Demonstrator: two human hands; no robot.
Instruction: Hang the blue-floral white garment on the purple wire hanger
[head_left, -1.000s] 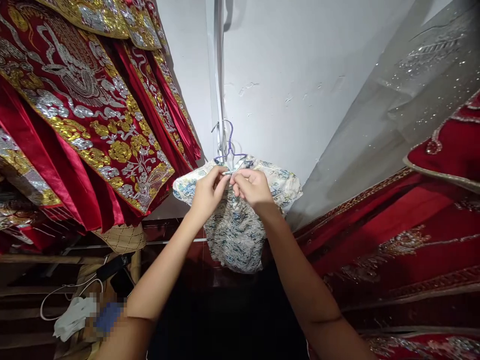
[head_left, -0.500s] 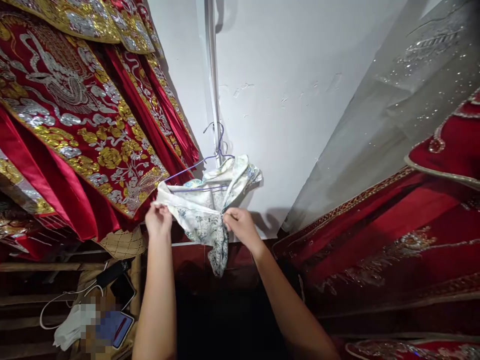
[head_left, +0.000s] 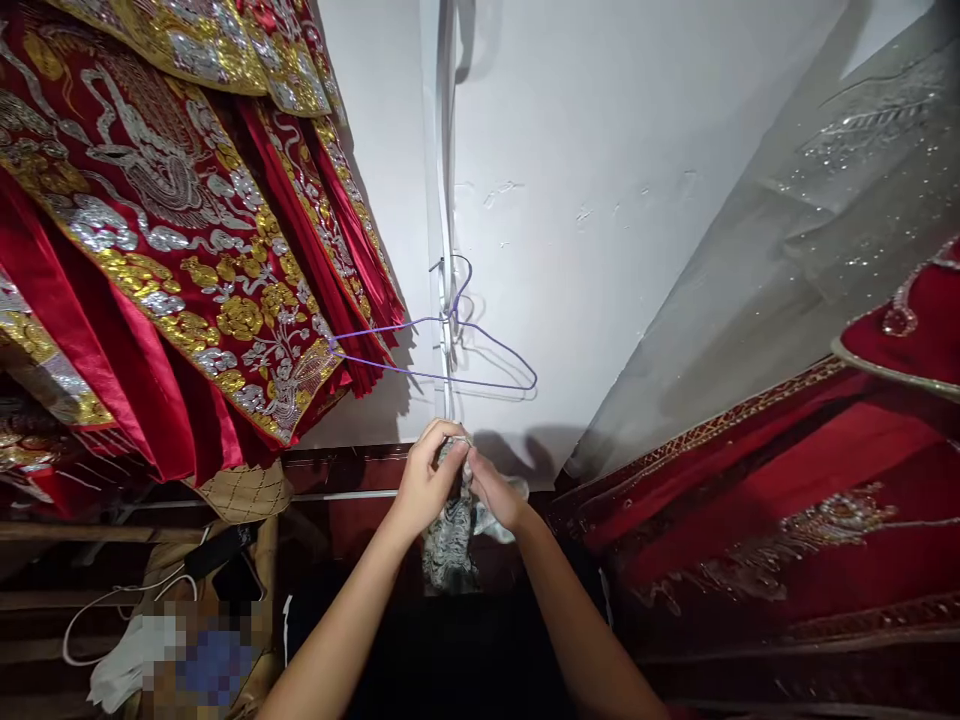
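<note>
Before a pale wall (head_left: 570, 130), between red embroidered costumes (head_left: 240, 320) at left and red cloth (head_left: 832, 440) at right, the left hand (head_left: 427, 482) and right hand (head_left: 496, 492), nearly closed, pinch a floral garment (head_left: 448, 550) below a purple hanger (head_left: 495, 384).
</note>
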